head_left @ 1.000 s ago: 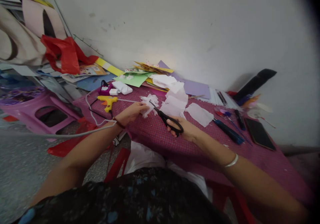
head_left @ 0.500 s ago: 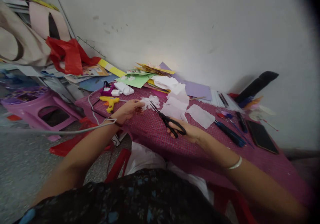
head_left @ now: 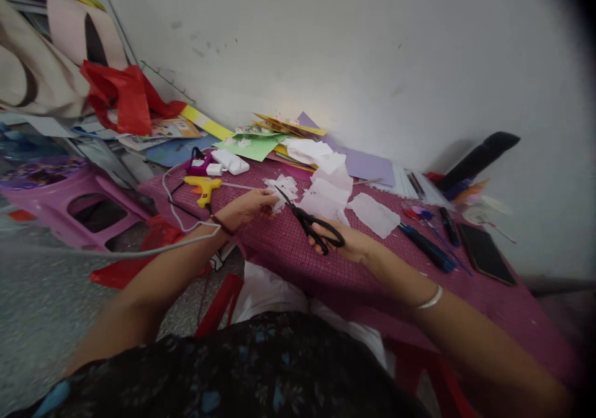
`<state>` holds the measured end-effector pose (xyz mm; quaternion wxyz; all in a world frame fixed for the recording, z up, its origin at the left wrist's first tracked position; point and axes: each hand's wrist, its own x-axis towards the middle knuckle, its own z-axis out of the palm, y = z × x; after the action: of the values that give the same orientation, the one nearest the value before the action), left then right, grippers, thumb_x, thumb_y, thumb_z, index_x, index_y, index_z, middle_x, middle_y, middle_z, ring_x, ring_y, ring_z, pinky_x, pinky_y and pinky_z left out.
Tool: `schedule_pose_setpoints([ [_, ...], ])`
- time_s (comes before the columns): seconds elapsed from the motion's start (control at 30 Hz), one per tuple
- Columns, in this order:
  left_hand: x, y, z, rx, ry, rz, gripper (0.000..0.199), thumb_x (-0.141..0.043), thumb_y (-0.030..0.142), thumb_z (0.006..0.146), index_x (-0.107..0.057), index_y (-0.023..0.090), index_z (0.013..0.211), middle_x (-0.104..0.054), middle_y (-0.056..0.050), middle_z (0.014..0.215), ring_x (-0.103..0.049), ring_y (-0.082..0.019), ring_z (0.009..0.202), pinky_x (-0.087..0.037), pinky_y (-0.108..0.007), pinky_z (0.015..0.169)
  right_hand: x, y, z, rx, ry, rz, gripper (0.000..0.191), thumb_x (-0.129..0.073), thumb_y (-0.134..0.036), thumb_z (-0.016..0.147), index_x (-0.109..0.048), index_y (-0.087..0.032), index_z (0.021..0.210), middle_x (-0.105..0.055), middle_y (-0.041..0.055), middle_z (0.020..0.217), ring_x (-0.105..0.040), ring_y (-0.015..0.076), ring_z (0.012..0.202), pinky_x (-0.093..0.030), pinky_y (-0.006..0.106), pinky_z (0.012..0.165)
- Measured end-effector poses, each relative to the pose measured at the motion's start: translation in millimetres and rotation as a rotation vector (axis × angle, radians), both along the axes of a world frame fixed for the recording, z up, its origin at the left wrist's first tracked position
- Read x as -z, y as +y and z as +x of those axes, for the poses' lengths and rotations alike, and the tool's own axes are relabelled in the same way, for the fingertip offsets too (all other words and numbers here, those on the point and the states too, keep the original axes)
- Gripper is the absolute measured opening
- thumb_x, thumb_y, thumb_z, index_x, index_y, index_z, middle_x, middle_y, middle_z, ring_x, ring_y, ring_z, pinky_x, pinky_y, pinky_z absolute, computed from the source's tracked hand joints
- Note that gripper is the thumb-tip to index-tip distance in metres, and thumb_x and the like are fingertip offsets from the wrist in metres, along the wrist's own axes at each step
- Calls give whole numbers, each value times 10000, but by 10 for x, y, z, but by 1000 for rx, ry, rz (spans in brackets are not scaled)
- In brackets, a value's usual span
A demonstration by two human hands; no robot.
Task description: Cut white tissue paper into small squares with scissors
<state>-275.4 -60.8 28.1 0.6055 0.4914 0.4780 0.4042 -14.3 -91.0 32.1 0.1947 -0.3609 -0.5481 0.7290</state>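
Note:
Black-handled scissors [head_left: 305, 219] are in my right hand [head_left: 342, 239], its fingers through and around the handle loops. Their blades point up and left toward a small white paper piece [head_left: 278, 204] pinched at the fingertips of my left hand [head_left: 254, 207]. Behind that piece lie crumpled white scraps [head_left: 286, 186], partly overlapped by it in view. White paper sheets [head_left: 326, 197] are spread on the table beyond the scissors, and a separate white piece [head_left: 374, 215] lies to their right.
The table [head_left: 279, 256] has a red checked cover. A yellow glue gun [head_left: 203, 189] with a white cable lies left, near a white adapter [head_left: 231, 161]. Coloured papers [head_left: 254, 146] are stacked behind. A blue tool [head_left: 428, 248] and a dark phone [head_left: 485, 252] lie right.
My left hand has shifted slightly right with the paper piece. The scissors have moved slightly left, and their blades now look closer together.

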Motion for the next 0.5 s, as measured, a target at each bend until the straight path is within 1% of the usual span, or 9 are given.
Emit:
schedule_pose_setpoints([
  [0.13,5,9,30,-6,-5,9,116,-658,161,713,-561,175,652,-560,14,603,-513,-90,499,-497,-232,536,-23,-32,-11,16,-21,32,609,-803,-599,692,-543,-187,1056,-598,-13,753,-536,74,555,-363,210,471],
  [0.23,9,23,50,-12,-7,11,120,-651,152,713,-556,177,644,-555,12,592,-520,-95,496,-478,-223,510,-49,-57,-35,25,-37,57,607,-801,-606,684,-542,-180,1032,-592,-16,741,-530,67,543,-354,204,464],
  [0.3,15,36,60,-15,-8,6,121,-641,138,713,-555,176,637,-555,10,584,-523,-97,490,-467,-219,494,-50,-63,-51,38,-48,86,579,-793,-598,692,-539,-179,999,-586,-22,720,-516,62,518,-337,206,450],
  [0.43,22,43,74,-16,-15,-16,136,-647,116,717,-560,169,627,-555,7,576,-522,-93,480,-480,-222,502,-17,-58,-70,61,-87,152,486,-751,-561,750,-537,-186,973,-561,-42,639,-439,52,428,-288,221,409],
  [0.5,17,35,78,-23,-22,-28,140,-659,109,724,-565,166,636,-552,10,579,-522,-91,481,-491,-225,512,-8,-58,-75,44,-106,168,466,-734,-556,770,-537,-188,976,-567,-38,652,-451,56,435,-309,226,420],
])
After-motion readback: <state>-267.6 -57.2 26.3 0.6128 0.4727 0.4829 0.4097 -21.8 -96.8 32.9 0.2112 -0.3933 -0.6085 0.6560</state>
